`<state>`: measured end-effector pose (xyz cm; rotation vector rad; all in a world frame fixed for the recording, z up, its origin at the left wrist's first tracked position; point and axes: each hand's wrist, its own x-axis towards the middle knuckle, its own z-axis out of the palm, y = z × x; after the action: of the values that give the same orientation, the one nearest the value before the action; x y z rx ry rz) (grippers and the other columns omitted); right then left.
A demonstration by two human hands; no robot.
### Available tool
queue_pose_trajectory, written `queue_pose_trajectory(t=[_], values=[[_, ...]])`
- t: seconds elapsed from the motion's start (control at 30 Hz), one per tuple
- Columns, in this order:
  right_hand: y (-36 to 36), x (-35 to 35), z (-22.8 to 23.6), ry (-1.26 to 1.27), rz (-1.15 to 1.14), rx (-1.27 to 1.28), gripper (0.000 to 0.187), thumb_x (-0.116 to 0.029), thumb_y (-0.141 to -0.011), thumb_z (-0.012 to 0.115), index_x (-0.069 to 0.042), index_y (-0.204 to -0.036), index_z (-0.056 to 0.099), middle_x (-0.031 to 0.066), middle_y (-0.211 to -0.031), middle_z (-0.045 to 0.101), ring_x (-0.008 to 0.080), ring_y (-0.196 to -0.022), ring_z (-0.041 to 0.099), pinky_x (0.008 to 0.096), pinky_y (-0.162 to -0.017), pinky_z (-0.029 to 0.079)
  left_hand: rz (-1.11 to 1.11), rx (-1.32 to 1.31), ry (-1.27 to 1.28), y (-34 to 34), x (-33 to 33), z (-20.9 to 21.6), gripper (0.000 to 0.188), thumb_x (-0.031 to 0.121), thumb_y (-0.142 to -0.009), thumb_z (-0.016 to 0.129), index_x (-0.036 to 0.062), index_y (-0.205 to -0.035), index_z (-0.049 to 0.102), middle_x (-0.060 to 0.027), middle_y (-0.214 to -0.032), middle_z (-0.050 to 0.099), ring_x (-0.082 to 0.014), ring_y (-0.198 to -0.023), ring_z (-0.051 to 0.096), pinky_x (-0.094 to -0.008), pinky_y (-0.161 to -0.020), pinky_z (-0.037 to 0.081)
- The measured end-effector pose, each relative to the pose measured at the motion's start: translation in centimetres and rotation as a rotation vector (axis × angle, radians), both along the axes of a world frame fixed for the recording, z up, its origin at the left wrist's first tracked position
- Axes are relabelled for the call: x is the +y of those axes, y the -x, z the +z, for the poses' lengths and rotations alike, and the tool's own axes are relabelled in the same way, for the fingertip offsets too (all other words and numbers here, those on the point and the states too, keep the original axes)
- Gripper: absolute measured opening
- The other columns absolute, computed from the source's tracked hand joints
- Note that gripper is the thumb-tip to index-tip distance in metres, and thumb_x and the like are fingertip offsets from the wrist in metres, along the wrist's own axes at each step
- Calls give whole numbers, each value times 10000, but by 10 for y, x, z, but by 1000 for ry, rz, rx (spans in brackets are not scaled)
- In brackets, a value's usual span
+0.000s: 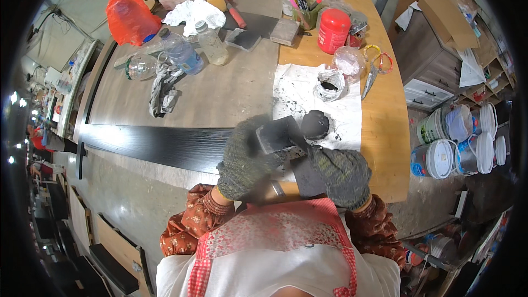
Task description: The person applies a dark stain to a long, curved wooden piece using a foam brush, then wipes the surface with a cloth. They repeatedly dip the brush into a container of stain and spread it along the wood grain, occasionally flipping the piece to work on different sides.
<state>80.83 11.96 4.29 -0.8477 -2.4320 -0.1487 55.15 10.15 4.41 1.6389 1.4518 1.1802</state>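
My left hand (242,159), in a dark knitted glove, is closed on a flat black block (276,133); motion smears part of the glove. Just to its right is a round black lump (315,125), at the fingers of my gloved right hand (345,175), which curl closed about its lower side. The fingertips are partly hidden. A long black wood-grained board (159,142) runs leftward from my left hand. Beyond both hands lies a white paper sheet (291,91) spotted with black, bearing a wrapped pot (330,86) of dark paste. Between my wrists shows a dark flat piece (309,180).
Scissors (374,71) lie right of the paper, near a red canister (334,30). Plastic bottles (184,52), a grey rag (163,89) and a red bag (131,19) occupy the table's far left. Several buckets (440,158) stand on the floor at right.
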Motion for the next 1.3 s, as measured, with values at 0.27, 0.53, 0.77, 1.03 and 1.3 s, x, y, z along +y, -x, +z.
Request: queue_pose_trajectory(t=[0.27, 0.53, 0.77, 1.03, 1.3], values=[[6, 2, 39, 708, 69, 572, 286, -124, -913, 583, -23, -1163, 675, 99, -813, 675, 179, -637, 604, 302, -588, 473, -77, -248, -42, 3, -5, 8, 780, 83, -707, 850, -1, -1371, 449, -122, -1288, 558, -222, -1171, 559, -366, -1008, 464], [21, 28, 24, 981, 26, 850, 318, -200, -975, 575, -28, -1231, 650, 83, -1041, 705, 169, -720, 634, 291, -649, 512, -17, -141, 34, 10, -19, 12, 806, 66, -702, 852, 2, -1389, 434, -120, -1293, 560, -217, -1172, 563, -371, -1010, 472], [31, 19, 11, 81, 109, 13, 385, -149, -867, 605, -115, -1249, 645, 68, -1228, 643, 251, -1056, 617, 386, -892, 484, 52, -436, -23, 26, -16, 22, 821, 72, -660, 867, -15, -1372, 468, -125, -1254, 598, -219, -1115, 605, -346, -962, 510], [39, 21, 21, 773, 233, 615, 290, -153, -955, 583, -26, -1200, 670, 63, -923, 689, 113, -697, 618, 238, -607, 492, 29, -456, 73, 27, -27, 34, 843, 51, -630, 884, -27, -1363, 475, -127, -1291, 561, -220, -1166, 560, -355, -992, 483], [41, 29, 19, 1184, 154, 1146, 274, -148, -979, 564, 15, -1171, 672, 63, -980, 703, 81, -798, 652, 208, -666, 516, 7, -449, 168, 28, -31, 13, 893, 159, -598, 925, -32, -1354, 488, -139, -1330, 553, -243, -1228, 529, -378, -1066, 420]])
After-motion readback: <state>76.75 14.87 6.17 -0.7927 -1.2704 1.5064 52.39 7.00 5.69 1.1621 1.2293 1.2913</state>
